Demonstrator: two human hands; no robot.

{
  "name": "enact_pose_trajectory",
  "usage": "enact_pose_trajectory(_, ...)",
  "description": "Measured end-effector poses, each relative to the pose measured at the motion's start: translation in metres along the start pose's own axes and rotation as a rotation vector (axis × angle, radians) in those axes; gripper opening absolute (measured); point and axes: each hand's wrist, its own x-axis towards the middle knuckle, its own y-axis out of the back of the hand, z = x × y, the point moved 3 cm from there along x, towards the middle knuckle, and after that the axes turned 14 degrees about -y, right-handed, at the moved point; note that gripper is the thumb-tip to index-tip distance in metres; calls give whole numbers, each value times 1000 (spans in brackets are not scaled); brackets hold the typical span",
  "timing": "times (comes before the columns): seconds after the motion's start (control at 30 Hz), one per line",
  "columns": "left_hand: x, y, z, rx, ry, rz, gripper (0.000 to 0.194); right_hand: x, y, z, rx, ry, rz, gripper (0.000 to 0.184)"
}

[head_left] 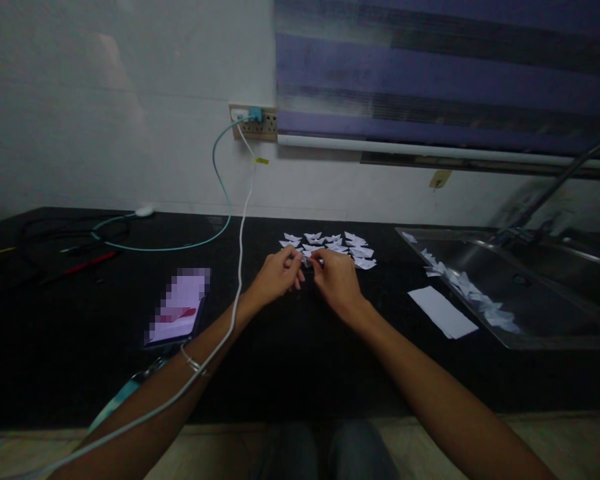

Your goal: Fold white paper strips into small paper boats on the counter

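Note:
Small white folded paper boats (360, 252) stand in rows on the black counter in front of my hands. My left hand (279, 273) is closed, thumb and fingertips together at the near edge of the group. Beside it, my right hand (337, 277) is closed too, pinching with thumb and forefinger. A little white paper boat (306, 261) shows between the two sets of fingertips, mostly covered by them. Both hands seem to grip it, and its exact folds are too small to make out.
Right of my hands lies a stack of white paper slips (443, 312). More folded paper pieces (467, 287) line the rim of the steel sink (503, 339). A phone (180, 310) lies on the left. A white cable (239, 267) hangs from the wall socket (267, 125) across my left forearm.

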Motion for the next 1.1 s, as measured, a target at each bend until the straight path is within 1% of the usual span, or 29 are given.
enact_pose_trajectory(0.07,1,5,2,79,-70,4,31,2,1,0,59,79,-21,17)
enact_pose_trajectory(0.17,3,14,6,219,-251,33,28,7,6,0,190,196,-66,10)
enact_pose_trajectory(0.27,5,20,8,274,-423,21,29,12,10,3,287,219,-159,6)
enact_pose_trajectory(0.37,6,22,5,230,-472,-10,27,13,8,6,324,209,-322,5)
enact_pose_trajectory(0.47,6,21,1,178,-462,-28,23,12,3,8,339,193,-467,6)
enact_pose_trajectory(0.53,5,19,-1,168,-440,-44,21,12,1,11,363,181,-501,5)
enact_pose_trajectory(0.67,4,18,1,178,-355,-76,24,17,1,17,477,154,-496,6)
enact_pose_trajectory(0.77,1,13,5,109,-221,-164,33,22,1,19,546,109,-459,9)
enact_pose_trajectory(0.87,-3,4,6,-24,-103,-267,46,24,-2,22,659,-16,-442,21)
enact_pose_trajectory(0.93,-4,-1,5,-87,-59,-313,54,25,-5,24,743,-123,-444,31)
enact_pose_trajectory(0.97,-4,-3,3,-102,-49,-310,57,25,-6,24,775,-175,-433,33)
enact_pose_trajectory(1.0,-3,-4,1,-104,-45,-280,59,25,-6,25,801,-219,-408,33)
enact_pose_trajectory(1.07,0,-2,-2,-76,-50,-161,59,24,-6,24,818,-260,-324,26)
enact_pose_trajectory(1.1,1,0,-3,-52,-50,-87,58,23,-6,23,794,-246,-273,22)
